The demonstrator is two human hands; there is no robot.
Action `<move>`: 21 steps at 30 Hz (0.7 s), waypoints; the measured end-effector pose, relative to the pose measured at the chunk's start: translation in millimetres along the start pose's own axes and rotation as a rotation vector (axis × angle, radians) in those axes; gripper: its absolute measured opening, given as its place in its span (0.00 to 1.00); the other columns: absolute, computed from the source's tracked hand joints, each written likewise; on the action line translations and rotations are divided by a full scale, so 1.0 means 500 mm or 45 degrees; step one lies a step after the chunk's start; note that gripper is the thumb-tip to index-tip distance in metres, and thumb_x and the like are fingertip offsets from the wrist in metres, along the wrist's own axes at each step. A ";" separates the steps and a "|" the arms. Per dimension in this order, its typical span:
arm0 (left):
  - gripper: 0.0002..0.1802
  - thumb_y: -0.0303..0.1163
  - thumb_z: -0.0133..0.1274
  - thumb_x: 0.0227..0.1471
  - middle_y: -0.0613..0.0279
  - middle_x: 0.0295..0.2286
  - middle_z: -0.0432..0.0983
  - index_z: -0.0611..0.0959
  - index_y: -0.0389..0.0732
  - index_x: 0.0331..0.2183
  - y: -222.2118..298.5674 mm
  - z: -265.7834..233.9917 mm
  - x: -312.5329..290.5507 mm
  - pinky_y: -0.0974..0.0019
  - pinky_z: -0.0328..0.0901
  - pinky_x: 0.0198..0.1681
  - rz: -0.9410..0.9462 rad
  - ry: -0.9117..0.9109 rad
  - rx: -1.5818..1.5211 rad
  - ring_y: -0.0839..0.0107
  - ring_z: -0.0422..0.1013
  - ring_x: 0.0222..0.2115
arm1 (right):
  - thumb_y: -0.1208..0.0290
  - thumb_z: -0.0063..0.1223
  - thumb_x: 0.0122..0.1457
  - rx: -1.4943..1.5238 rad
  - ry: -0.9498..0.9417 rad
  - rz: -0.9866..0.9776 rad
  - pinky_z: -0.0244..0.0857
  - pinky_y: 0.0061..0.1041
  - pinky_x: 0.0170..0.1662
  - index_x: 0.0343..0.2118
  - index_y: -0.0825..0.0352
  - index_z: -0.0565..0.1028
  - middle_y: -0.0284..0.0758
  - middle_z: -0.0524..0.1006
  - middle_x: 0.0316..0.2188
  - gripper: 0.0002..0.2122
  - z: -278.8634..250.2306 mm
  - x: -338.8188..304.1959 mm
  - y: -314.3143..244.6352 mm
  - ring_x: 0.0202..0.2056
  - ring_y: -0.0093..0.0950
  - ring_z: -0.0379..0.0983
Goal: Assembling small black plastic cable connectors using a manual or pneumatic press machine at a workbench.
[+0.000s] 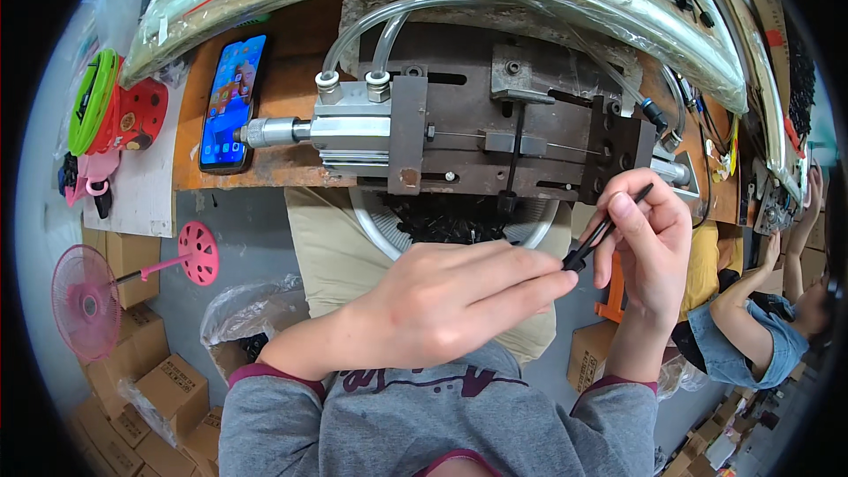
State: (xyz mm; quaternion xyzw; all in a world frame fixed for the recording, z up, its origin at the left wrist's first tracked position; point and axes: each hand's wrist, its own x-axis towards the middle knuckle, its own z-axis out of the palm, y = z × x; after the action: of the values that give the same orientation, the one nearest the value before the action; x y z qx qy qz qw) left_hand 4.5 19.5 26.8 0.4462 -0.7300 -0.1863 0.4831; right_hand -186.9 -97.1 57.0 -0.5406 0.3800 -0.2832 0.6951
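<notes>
In front of my chest, both hands meet at a thin black plastic rod-like part (578, 258) with a thicker lower end. My right hand (652, 243) is closed, pinching the slim upper length between thumb and fingers. The fingers of my left hand (450, 300) are pressed together with their tips at the thick end; its thumb is hidden. Just beyond stands a metal fixture (408, 137) with an air cylinder (353, 134) on its left. A similar black part (515, 155) lies across the fixture's middle, its thick end hanging over the near edge.
A white basin (375, 225) of black parts sits below the bench edge. Left of the fixture lies a phone (231, 102). Clear hoses (384, 31) arch above. A pink fan (87, 302) and cartons (172, 393) stand lower left. Another person (751, 336) works at right.
</notes>
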 end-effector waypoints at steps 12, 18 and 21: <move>0.16 0.28 0.65 0.38 0.55 0.48 0.78 0.84 0.36 0.34 -0.053 0.045 -0.010 0.68 0.70 0.34 -0.085 0.135 0.751 0.68 0.76 0.31 | 0.80 0.51 0.60 -0.118 0.027 -0.138 0.77 0.25 0.35 0.50 0.81 0.70 0.49 0.80 0.37 0.15 -0.005 -0.016 -0.005 0.30 0.32 0.81; 0.16 0.28 0.66 0.36 0.55 0.47 0.79 0.84 0.37 0.33 -0.048 0.037 0.015 0.70 0.67 0.28 -0.119 0.053 0.846 0.72 0.74 0.23 | 0.84 0.56 0.56 -0.009 0.085 -0.100 0.74 0.22 0.25 0.39 0.79 0.75 0.50 0.81 0.30 0.09 -0.009 -0.024 -0.007 0.20 0.29 0.79; 0.16 0.28 0.66 0.36 0.55 0.47 0.79 0.84 0.37 0.33 -0.046 0.042 0.016 0.70 0.66 0.27 -0.123 0.048 0.861 0.72 0.73 0.22 | 0.86 0.58 0.54 0.084 0.063 -0.140 0.70 0.18 0.20 0.36 0.77 0.74 0.47 0.81 0.27 0.07 -0.012 -0.019 0.012 0.17 0.25 0.77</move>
State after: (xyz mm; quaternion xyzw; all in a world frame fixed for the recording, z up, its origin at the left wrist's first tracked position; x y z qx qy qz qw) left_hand -3.8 -2.9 5.2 0.6186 -0.7193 0.0519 0.3118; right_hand -197.3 -91.2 52.4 -0.5305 0.3573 -0.3466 0.6862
